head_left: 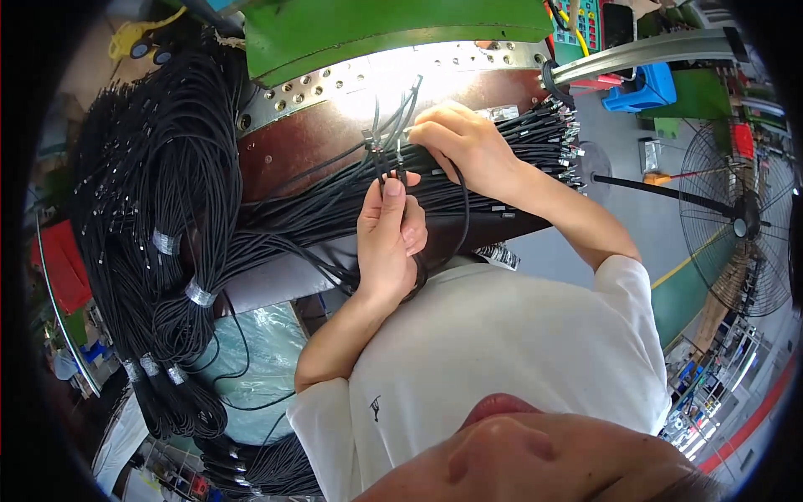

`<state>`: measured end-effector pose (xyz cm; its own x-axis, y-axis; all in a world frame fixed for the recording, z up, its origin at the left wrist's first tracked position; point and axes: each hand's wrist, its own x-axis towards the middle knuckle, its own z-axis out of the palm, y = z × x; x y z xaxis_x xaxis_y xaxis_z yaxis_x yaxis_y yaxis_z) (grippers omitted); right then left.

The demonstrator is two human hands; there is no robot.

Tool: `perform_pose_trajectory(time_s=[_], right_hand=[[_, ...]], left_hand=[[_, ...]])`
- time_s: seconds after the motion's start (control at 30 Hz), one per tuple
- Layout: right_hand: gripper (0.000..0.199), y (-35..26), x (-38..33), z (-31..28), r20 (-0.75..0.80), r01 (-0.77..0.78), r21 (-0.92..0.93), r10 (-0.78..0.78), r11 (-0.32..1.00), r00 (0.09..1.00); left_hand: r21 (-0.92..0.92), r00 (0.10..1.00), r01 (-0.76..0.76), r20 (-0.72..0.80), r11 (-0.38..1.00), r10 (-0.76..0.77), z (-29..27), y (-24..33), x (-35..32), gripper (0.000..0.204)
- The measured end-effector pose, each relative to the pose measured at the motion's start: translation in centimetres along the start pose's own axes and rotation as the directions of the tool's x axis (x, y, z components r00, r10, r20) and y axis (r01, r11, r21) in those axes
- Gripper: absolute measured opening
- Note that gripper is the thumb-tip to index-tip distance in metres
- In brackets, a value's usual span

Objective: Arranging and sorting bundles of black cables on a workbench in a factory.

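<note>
My left hand (386,243) is closed round a few black cables, thumb on top. Their metal-tipped connectors (400,157) stick up past the thumb and fingers. Just above and to the right, my right hand (470,151) is pinched at the fingertips on the end of a black cable (465,209), which loops down beside my shirt. The very tip in that pinch is too small to make out. Behind both hands, a thick layer of black cables (535,142) lies across the brown worktable (293,155), connector ends to the right.
A green machine (393,33) with a perforated metal strip (314,86) stands at the far edge under a bright light. Large tied cable bundles (159,151) hang at the left. A metal rail (648,54), a blue plastic holder (642,89) and a fan (740,217) are to the right.
</note>
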<state>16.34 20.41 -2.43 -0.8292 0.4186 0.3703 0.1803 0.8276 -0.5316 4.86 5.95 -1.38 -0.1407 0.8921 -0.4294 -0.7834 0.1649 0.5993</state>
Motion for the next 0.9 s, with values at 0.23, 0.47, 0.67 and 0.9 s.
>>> perform_pose_trajectory(time_s=[0.23,0.47,0.67,0.9], right_hand=[[0.016,-1.1,2.2,-1.5,0.269,0.189,-0.299,-0.107,0.935,0.957],[0.028,-0.8,1.0,-3.5,-0.026,0.321,-0.304,-0.344,0.897,0.939],[0.023,1.4,-1.3,-2.5,-0.203,0.017,-0.093,-0.036,0.996,0.978],[0.025,1.0,-1.3,-2.1,0.03,0.097,-0.19,-0.093,0.977,0.995]], left_hand=[[-0.039,0.995,0.09,-0.028,0.995,-0.091,0.6,-0.1,0.1,0.027],[-0.102,0.975,0.212,0.087,0.972,-0.204,1.4,0.4,0.8,0.027],[0.412,0.994,-0.028,0.104,0.911,-0.016,1.3,1.2,-0.4,0.031],[0.218,0.99,0.075,0.102,0.973,-0.099,1.3,0.8,0.2,0.037]])
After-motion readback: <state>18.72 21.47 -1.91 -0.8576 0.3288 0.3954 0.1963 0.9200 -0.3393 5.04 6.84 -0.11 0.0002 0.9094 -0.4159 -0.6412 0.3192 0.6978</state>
